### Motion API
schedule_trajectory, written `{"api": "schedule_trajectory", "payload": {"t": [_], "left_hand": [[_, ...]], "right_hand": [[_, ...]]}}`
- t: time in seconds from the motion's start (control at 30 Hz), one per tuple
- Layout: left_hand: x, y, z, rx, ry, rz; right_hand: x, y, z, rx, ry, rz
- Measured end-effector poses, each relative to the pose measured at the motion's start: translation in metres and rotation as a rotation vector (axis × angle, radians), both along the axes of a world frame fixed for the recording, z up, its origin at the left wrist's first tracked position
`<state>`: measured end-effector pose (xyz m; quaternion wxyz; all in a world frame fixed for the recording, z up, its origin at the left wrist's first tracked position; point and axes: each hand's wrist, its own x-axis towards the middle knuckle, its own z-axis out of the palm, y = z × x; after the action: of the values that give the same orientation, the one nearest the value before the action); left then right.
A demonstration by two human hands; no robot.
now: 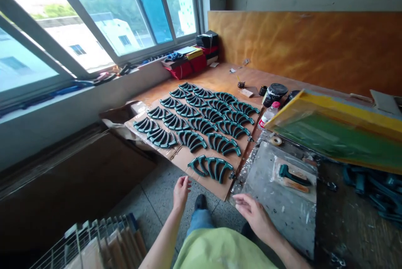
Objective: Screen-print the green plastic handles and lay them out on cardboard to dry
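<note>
My left hand (181, 190) hangs just off the front edge of a cardboard sheet (185, 168), fingers loosely bent, nothing visible in it. My right hand (250, 207) is open and empty, fingers stretched forward, beside the grey work board (264, 185). Dark green curved handle-like parts lie fanned out in rows on the cardboard; the nearest fan (211, 167) is just beyond my hands. One single green curved part (293, 175) rests in a pale holder (309, 193) on the grey board.
A framed screen (333, 133) leans at the right, above a pile of green parts (373, 189). Behind the board stand a tape roll (276, 140), a pink-capped bottle (269, 115) and a black-stained tub (275, 94). A wire rack (78, 242) is at lower left, below the windows.
</note>
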<state>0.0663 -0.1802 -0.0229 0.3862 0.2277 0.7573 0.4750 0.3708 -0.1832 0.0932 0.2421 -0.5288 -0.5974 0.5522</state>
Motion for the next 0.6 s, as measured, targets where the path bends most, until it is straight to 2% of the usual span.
{"api": "schedule_trajectory", "payload": {"t": [0.1,0.23,0.3,0.4,0.5,0.6], "left_hand": [[-0.022,0.011,0.007,-0.014,-0.049,-0.15],[-0.055,0.018,0.015,-0.086,-0.078,-0.311],[-0.063,0.025,0.017,-0.125,-0.128,-0.416],[-0.06,0.036,0.021,-0.185,-0.274,-0.523],[-0.05,0.045,0.023,-0.246,-0.396,-0.531],[-0.046,0.052,0.022,-0.249,-0.424,-0.516]], "right_hand": [[-0.039,0.005,-0.014,-0.048,0.023,-0.125],[-0.065,0.029,-0.024,-0.037,0.029,-0.364],[-0.076,0.039,-0.026,-0.049,0.055,-0.447],[-0.096,0.048,-0.033,-0.092,0.009,-0.488],[-0.116,0.052,-0.044,-0.114,-0.182,-0.496],[-0.131,0.056,-0.052,-0.072,-0.313,-0.502]]}}
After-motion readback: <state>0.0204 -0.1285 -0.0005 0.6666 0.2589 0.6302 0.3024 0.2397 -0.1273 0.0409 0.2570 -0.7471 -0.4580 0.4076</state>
